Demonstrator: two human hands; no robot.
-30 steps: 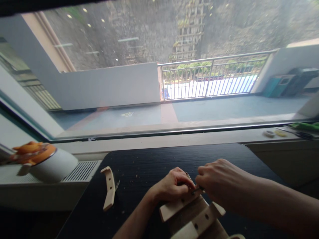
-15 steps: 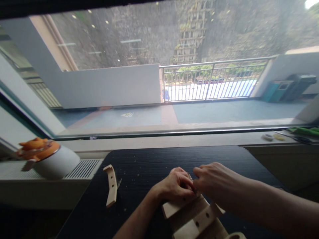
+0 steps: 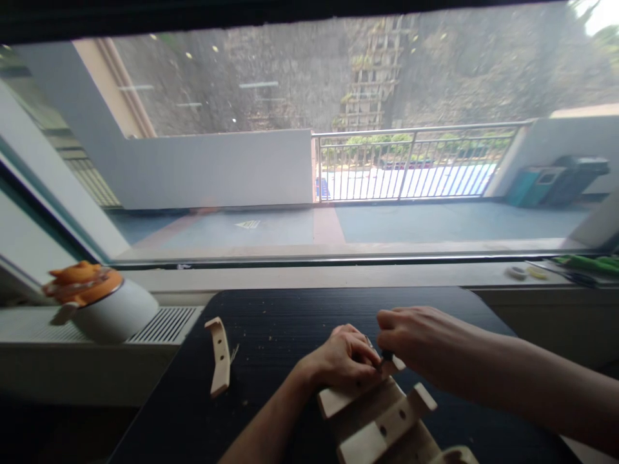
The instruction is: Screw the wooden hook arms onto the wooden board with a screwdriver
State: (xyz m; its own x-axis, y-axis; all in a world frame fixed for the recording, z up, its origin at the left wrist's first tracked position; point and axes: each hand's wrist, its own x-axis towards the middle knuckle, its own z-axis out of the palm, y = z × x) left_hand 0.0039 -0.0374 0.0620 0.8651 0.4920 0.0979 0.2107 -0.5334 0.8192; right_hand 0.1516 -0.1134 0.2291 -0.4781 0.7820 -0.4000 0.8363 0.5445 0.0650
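My left hand presses down on the far wooden piece, its fingers curled and thumb close to the index finger. That piece lies across a wooden board. My right hand is closed around a small screwdriver, of which only a dark end and a short shaft show. The shaft points down beside my left fingertips, and its tip is hidden. Nearer to me, a second wooden piece with two holes and an upturned end lies across the same board. A curved wooden part is cut off by the lower frame edge.
On the left of the black table lies a loose bent wooden piece with holes, with small debris around it. A white pot with an orange lid stands on the sill by the window. Tape rolls and green items lie at right.
My right hand has risen slightly and turned, so the screwdriver's dark end and the second piece's upturned end now show. My left hand stays in place. The view has tilted slightly.
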